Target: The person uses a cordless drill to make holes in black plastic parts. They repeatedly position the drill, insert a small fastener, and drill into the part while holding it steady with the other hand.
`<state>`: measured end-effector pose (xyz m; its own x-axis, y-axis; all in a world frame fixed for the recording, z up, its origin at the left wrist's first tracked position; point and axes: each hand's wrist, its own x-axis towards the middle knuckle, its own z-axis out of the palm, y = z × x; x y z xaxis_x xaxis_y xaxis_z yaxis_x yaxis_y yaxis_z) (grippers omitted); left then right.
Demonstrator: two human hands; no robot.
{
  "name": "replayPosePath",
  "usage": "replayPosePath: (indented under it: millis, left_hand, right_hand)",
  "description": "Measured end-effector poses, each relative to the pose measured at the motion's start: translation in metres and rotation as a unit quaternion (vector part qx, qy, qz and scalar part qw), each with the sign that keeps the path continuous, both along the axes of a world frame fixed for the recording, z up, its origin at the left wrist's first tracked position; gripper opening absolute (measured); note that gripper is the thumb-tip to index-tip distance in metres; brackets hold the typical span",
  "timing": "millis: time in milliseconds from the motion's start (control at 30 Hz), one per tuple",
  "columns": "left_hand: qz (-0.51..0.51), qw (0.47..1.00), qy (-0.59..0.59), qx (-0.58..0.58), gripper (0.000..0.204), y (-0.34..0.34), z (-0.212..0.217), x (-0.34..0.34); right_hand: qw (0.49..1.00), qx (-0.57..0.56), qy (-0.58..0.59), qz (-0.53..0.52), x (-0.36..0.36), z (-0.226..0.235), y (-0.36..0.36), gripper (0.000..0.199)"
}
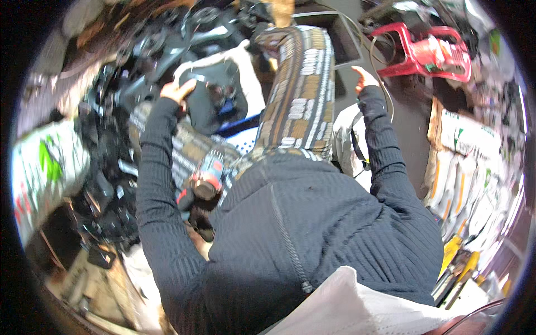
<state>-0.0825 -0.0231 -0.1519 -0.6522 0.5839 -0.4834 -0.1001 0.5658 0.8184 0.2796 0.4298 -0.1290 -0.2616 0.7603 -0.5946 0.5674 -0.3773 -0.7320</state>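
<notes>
At the upper left, my left hand (177,92) is closed at the edge of a dark, rounded plastic part (202,109), its thumb lying toward the part. A white curved strip (245,64) borders that dark area; whether it belongs to the part, I cannot tell. My right hand (364,79) is raised over the floor to the right, apart from other things, with its index finger stretched out. Below my left forearm, by my patterned trouser leg (296,89), a blue-grey and red power tool (209,176) lies partly hidden.
Black plastic parts (103,128) are heaped along the left. A red plastic stool (399,47) bears a red package (430,53) at the upper right. White packages (463,167) line the right side, and a white sack (50,173) stands far left. A cable (381,84) runs near my right hand.
</notes>
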Motion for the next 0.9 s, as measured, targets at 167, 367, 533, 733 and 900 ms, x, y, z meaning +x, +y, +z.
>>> replayPosePath:
  millis: [167, 367, 533, 733, 900]
  left_hand:
    - [0.003, 0.966, 0.053, -0.253, 0.057, 0.003, -0.040, -0.007]
    - [-0.121, 0.915, 0.290, -0.252, 0.046, -0.006, -0.034, 0.040]
    - [-0.008, 0.949, 0.311, -0.046, 0.031, -0.013, 0.018, 0.089]
    - [0.006, 0.955, 0.291, -0.064, 0.028, -0.014, 0.044, 0.106]
    - [0.081, 0.977, 0.174, -0.091, 0.029, -0.023, 0.046, 0.090]
  right_hand:
    - [0.916, 0.344, -0.074, 0.192, -0.038, -0.048, 0.031, 0.028]
    - [0.912, 0.251, -0.270, 0.179, -0.126, -0.113, 0.093, 0.036]
    - [0.905, 0.192, -0.336, 0.175, -0.160, -0.150, 0.129, 0.042]
    - [0.855, 0.220, -0.432, 0.185, -0.162, -0.160, 0.136, 0.038]
    - [0.843, 0.381, -0.330, 0.188, -0.116, -0.078, 0.152, 0.048]
